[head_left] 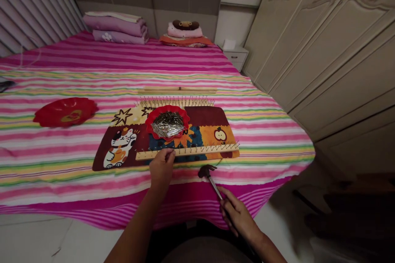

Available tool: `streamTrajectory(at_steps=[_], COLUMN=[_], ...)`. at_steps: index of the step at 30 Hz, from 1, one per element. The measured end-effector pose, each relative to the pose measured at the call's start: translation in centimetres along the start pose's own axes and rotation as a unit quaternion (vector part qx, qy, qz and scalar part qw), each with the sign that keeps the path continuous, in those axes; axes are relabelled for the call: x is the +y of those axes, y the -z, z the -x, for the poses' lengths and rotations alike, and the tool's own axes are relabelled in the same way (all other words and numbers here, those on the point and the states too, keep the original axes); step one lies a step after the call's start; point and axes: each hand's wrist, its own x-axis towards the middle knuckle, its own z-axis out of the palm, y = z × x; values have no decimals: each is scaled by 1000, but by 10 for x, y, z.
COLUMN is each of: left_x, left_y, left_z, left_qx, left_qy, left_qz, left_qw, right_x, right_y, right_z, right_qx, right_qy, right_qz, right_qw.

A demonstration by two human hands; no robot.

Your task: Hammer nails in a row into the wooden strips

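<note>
The left forearm reaches up from the lower edge of the view, and the left hand bends over the near edge of a long, narrow, pale wooden strip studded with a row of nails. The right forearm comes in from the lower right, and the right hand is turned inward, lower and nearer the body than the left.

The nail-studded strip lies crosswise on a patchwork-patterned mat with a cartoon cat, directly ahead of the left hand and beyond the right one. The mat rests on a bed with a striped pink, white, yellow and green cover. A claw hammer with a dark head and a metal shaft slants up and to the left from the right hand; its head is just short of the strip's near side, apart from it. Past the strip, a scalloped red bowl full of loose metal nails sits on the mat. Behind the bowl lies a second pale wooden strip with densely set upright nails, and farther off a flat wooden strip. A scalloped red dish with a gold mark lies well to the left.

The two hands are well apart. The left has its thumb and fingers drawn together at the strip's near edge; whether they pinch a nail cannot be told. The right is wrapped around the hammer's handle, its fingers closed.
</note>
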Motion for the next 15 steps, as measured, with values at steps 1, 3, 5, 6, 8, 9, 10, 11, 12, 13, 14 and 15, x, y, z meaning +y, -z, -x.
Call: streamTrajectory(at_steps=[1,3,5,6,8,9,10,11,12,13,14,15], left_x=[-1,-4,-7,-8,-10,-11,-13,-14,-15,-16,-17,-17], left_y=[-1,-2,-3,-4,-5,-6,-7,-7,-8,-8,-8,-8], left_z=[1,1,1,1,0,0,0,0,0,0,0,0], left_qx=[1,1,0,0,3,5,6,6,4,2,0,-2], left_qy=[-14,-39,-62,-72,-91,-98,-105,-110,-114,-117,-120,-122], left_qz=[-5,-11,-18,-23,-31,-34,-35,-37,-38,-40,-44,-48], left_qw=[1000,999,998,997,995,995,994,993,993,992,992,991], right_x=[-1,-6,-20,-29,-51,-63,-75,-86,-96,-104,-111,-116], right_y=[-2,-7,-13,-17,-24,-28,-32,-36,-41,-45,-49,-52], right_z=[1,6,13,16,21,22,21,19,16,12,8,4], right_qx=[0,-10,-31,-41,-57,-63,-71,-76,-76,-74,-71,-68], right_qy=[4,13,28,37,56,66,80,106,136,168,199,222], right_qz=[4,19,30,32,29,34,47,66,87,110,133,156], right_qw=[1000,1000,999,998,996,995,993,989,984,977,968,960])
